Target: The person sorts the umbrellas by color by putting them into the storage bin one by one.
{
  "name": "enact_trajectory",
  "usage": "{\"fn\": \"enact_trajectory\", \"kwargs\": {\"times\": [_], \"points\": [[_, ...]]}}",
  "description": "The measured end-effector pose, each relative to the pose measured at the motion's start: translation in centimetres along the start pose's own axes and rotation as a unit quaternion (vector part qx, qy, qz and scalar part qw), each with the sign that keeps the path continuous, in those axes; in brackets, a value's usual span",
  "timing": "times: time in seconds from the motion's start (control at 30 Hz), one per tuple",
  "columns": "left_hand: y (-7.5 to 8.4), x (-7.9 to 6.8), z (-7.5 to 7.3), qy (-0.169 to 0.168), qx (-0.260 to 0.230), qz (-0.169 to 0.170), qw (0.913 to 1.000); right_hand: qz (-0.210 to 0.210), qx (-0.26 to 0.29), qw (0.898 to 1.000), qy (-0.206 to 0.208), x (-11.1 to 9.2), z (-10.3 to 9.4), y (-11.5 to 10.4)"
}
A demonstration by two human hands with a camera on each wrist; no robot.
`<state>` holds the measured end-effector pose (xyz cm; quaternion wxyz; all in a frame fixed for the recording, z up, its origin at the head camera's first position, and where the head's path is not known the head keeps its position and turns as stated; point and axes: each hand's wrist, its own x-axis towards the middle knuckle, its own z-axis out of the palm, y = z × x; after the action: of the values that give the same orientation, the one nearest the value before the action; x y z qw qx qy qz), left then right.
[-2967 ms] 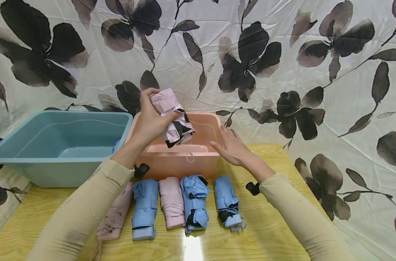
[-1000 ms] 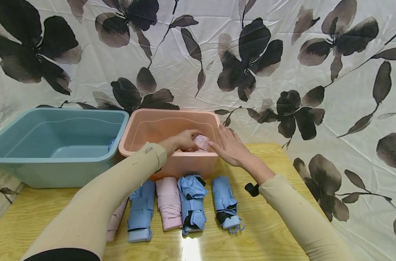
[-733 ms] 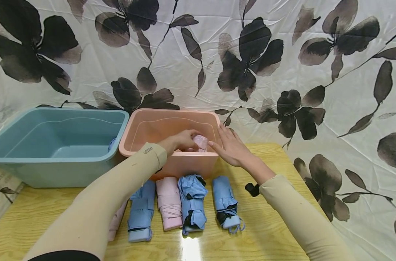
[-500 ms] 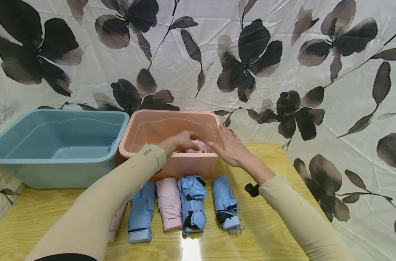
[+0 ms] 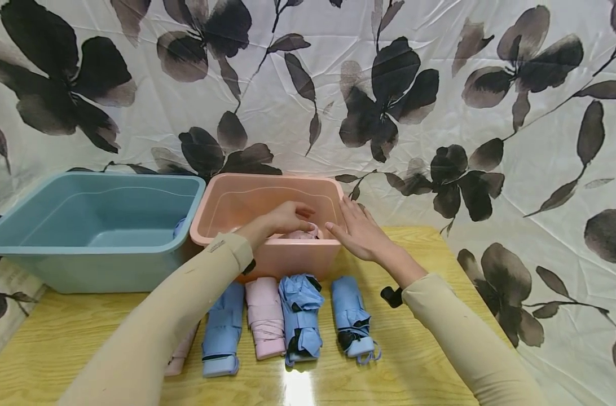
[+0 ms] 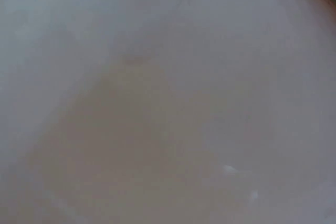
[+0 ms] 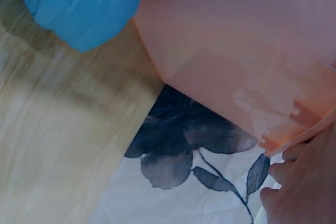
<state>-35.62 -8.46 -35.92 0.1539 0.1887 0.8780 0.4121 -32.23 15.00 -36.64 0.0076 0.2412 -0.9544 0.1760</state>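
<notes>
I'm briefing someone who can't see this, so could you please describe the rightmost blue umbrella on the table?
On the table, find the pink tub; a row of umbrellas lies in front of it. The umbrella at the row's right end is blue; bare table separates it from its blue neighbour, and a cord trails from its near end.

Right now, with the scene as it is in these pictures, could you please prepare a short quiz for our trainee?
1. True or false: the right hand touches the peach bin.
2. How many folded blue umbrellas lie on the table? (a) two (b) three (c) five
3. Which hand is inside the peach bin?

Key: 1. True. 2. (b) three. 3. The left hand.
</notes>
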Motion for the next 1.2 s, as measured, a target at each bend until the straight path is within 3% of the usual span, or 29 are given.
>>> {"fn": "enact_trajectory", "kwargs": {"times": [0.3, 0.5, 0.67, 0.87, 1.2], "points": [[0.7, -3.4, -1.2, 0.076, -0.071, 0.066, 0.9924, -0.002, 0.008, 1.0, 0.004, -0.2, 0.1, -0.1], [0.6, -6.5, -1.5, 0.129, -0.109, 0.099, 0.9806, -0.002, 0.009, 1.0, 0.002, -0.2, 0.1, -0.1], [-0.5, -9.5, -1.6, 0.171, -0.129, 0.122, 0.9691, -0.005, 0.013, 1.0, 0.001, -0.2, 0.1, -0.3], [-2.0, -12.7, -1.6, 0.184, -0.137, 0.159, 0.9603, -0.005, 0.01, 1.0, 0.005, -0.3, 0.2, 0.0], [-3.9, -18.2, -1.6, 0.196, -0.121, 0.138, 0.9633, -0.009, 0.017, 1.0, 0.007, -0.2, 0.3, -0.1]]}}
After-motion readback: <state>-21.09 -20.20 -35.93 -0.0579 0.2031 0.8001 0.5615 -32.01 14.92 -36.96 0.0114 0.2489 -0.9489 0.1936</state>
